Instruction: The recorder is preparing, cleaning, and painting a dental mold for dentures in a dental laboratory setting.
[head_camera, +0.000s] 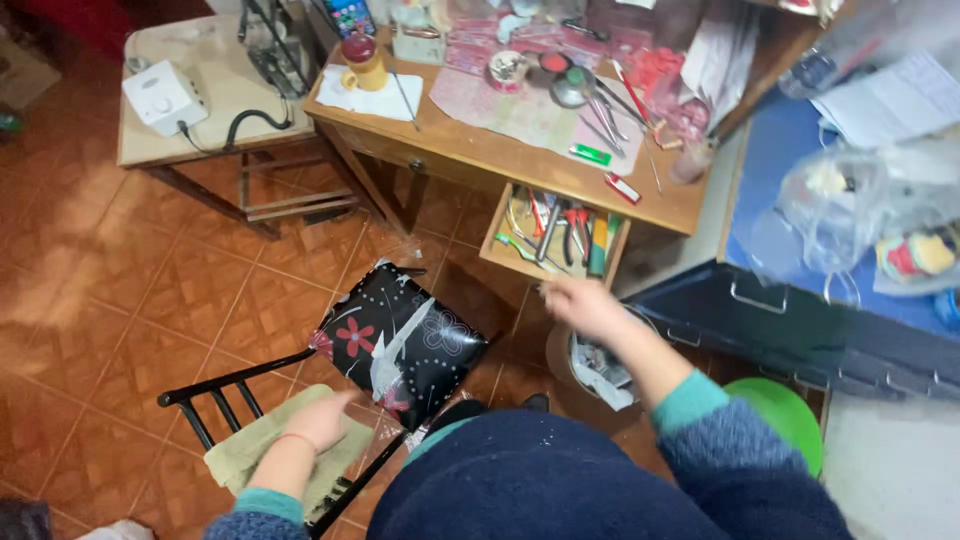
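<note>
My left hand (318, 422) rests on a pale green cloth (262, 452) draped over the backrest of a black chair (215, 392). The chair's seat (400, 340) is covered in black flowered plastic, torn in places. My right hand (580, 305) is blurred and hangs in the air just below an open wooden drawer (555, 237) that holds pliers and other hand tools. I cannot tell whether that hand holds anything.
A cluttered wooden desk (480, 150) stands ahead with a yellow mug (365, 65). A side table (215, 95) with a white box sits left. A waste bin (595, 372) is under my right arm, a green stool (785, 415) and blue cabinet (800, 300) at right.
</note>
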